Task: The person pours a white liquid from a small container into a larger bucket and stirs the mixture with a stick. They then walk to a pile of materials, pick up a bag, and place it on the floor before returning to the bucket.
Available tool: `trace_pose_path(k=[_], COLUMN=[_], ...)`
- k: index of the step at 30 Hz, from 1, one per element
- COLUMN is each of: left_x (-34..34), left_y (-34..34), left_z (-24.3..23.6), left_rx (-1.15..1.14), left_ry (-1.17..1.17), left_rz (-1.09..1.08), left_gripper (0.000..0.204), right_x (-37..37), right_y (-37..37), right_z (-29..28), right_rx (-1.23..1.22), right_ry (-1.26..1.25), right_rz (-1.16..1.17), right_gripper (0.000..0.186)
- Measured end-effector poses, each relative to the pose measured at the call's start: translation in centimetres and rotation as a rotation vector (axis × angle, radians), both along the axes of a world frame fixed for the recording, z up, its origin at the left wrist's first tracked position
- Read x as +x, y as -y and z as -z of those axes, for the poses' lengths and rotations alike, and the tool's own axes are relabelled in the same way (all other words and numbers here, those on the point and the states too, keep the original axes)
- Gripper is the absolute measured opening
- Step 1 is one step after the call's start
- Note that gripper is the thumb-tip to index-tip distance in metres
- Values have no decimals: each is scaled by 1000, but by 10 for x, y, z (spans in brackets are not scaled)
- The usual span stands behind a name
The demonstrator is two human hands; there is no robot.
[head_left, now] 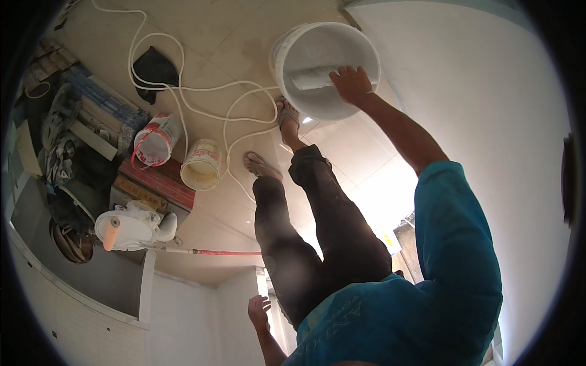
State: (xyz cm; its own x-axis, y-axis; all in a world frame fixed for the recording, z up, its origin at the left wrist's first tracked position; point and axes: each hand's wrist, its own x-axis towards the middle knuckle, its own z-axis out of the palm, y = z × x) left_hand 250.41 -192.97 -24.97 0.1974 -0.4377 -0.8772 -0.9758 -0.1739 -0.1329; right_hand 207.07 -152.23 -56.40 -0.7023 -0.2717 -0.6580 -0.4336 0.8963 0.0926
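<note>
My right hand (354, 86) reaches over a large white bucket (332, 110). Its fingers are closed around the near end of a white, cylinder-shaped paint roller (312, 78) that lies tilted across the inside of the bucket. Pale whitish material lines the bucket, and its depth is hard to tell. My left hand (259, 311) hangs low beside my body, its fingers loosely bent and apart, with nothing in it.
A white hose or cable (229, 116) loops over the tiled floor beside my feet. Left stand two small paint buckets (202, 165) (155, 143), a black bag (155, 70) and stacked boxes (97, 91). A roller with an orange handle (112, 233) rests on a white lidded tub. A white wall (476, 91) rises right.
</note>
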Motion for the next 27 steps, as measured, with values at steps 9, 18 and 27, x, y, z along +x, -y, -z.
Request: trace_pose_path(k=[9, 18, 27], left_x=[-38, -51, -67], left_y=[-8, -19, -25], left_z=[12, 17, 18], left_rx=[26, 52, 64], left_ry=[-65, -117, -108], left_rz=[26, 17, 3], left_gripper=[24, 23, 22], right_x=[-14, 39, 51], right_y=[19, 17, 50], right_z=[48, 6, 24], right_rx=[-106, -948, -1371], right_ry=[-14, 159, 34], right_rz=[757, 2214, 3054], right_gripper=[31, 21, 26])
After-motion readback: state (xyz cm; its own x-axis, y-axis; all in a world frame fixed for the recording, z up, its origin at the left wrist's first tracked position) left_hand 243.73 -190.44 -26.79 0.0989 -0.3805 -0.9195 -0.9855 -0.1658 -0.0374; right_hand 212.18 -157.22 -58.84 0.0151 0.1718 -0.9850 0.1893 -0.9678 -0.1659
